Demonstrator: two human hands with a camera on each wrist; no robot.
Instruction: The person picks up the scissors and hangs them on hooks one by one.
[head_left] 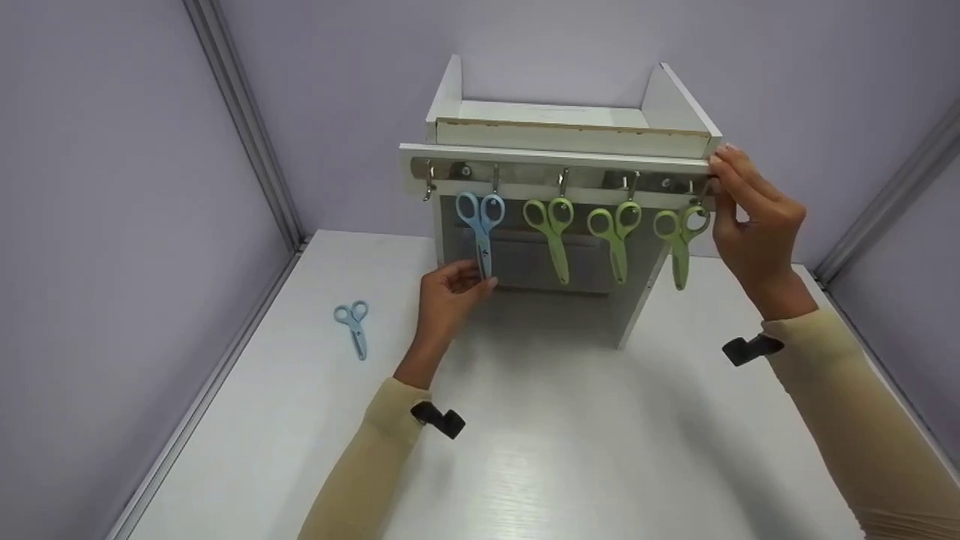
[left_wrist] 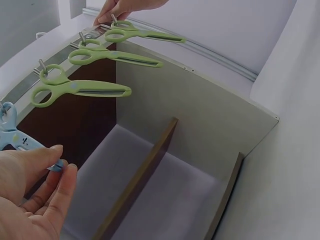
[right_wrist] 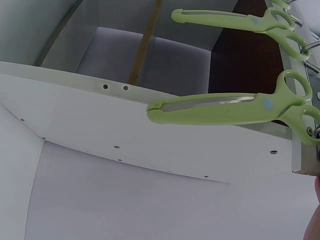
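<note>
The left hand [head_left: 450, 289] has the blade tip of the blue scissors [head_left: 481, 229] pinched lightly between thumb and fingertips, the other fingers loosely bent; those scissors hang by a handle loop from the second hook from the left on the rack [head_left: 555, 161]. The right hand [head_left: 754, 217] is up at the rack's right end, fingers curled over the corner of the top board, close to the rightmost green scissors [head_left: 681, 236]; whether it touches them I cannot tell. Between the two hang two more green pairs [head_left: 551, 232], each on its own hook, so four pairs look hung already. The leftmost hook [head_left: 429, 180] is bare, and a second blue pair [head_left: 353, 324] lies flat on the table [head_left: 525, 450] near its left edge, well apart from the rack. By my reckoning, that loose pair is what remains.
</note>
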